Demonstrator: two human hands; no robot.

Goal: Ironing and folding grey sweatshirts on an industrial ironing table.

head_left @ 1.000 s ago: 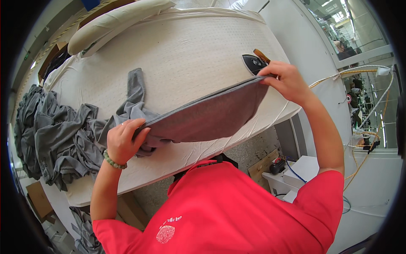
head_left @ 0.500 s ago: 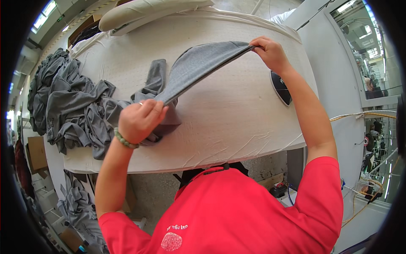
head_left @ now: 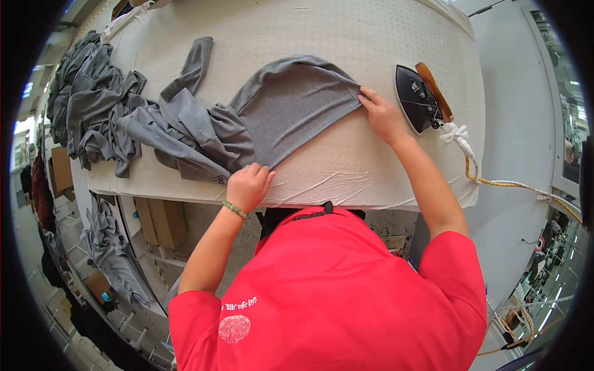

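Observation:
A grey knit garment point(head_left: 297, 102) lies partly spread on the padded ironing table point(head_left: 365, 167), its panel stretched between my hands. My left hand point(head_left: 249, 187) pinches the near edge close to the table's front. At the panel's right corner, my right hand point(head_left: 385, 116) holds the fabric with thumb and fingers together. The rest of the garment bunches in folds left of the panel, one narrow grey strip pointing away from me. Just beyond my right hand rests an iron point(head_left: 416, 99) with a dark body and a wooden handle.
A heap of grey garments point(head_left: 93, 105) covers the table's left end. A white-wrapped cord point(head_left: 461, 139) runs from the iron over the right edge. More grey cloth point(head_left: 114, 253) hangs below at left, near a cardboard box point(head_left: 161, 222). A pale wall point(head_left: 510, 99) stands at right.
The fabric, held up taut and narrow before, has come down and spread flat on the table. Both hands have lowered, the left moving right and nearer. The view has shifted, showing the whole iron.

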